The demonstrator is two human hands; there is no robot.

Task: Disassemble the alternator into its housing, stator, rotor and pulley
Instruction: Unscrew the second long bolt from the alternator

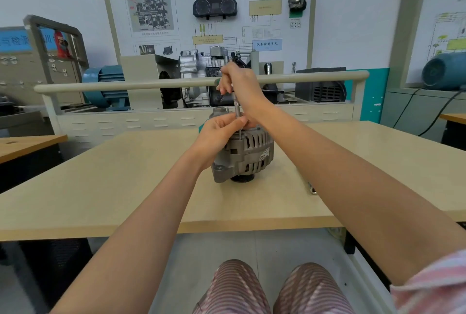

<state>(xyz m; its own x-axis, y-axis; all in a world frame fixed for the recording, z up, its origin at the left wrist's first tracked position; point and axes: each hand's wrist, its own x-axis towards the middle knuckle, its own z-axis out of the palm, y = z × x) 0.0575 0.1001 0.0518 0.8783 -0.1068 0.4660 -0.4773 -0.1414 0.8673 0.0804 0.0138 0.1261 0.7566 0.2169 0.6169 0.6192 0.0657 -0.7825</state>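
Observation:
A grey alternator [248, 154] stands on the beige table [126, 182] with its black pulley [242, 178] underneath, against the tabletop. A thin metal driver [237, 105] stands upright over the alternator's top. My right hand [239, 84] grips the driver's upper end from above. My left hand [222, 132] pinches the driver's lower end, just above the housing, and covers the alternator's top left. The driver's tip and the fastener under it are hidden by my fingers.
A small metal part [312, 188] lies on the table to the right, partly behind my right forearm. Behind the table runs a rail [151, 84] of a training bench with a gearbox [199, 71] and a wall panel. Another desk [27, 144] stands at the left.

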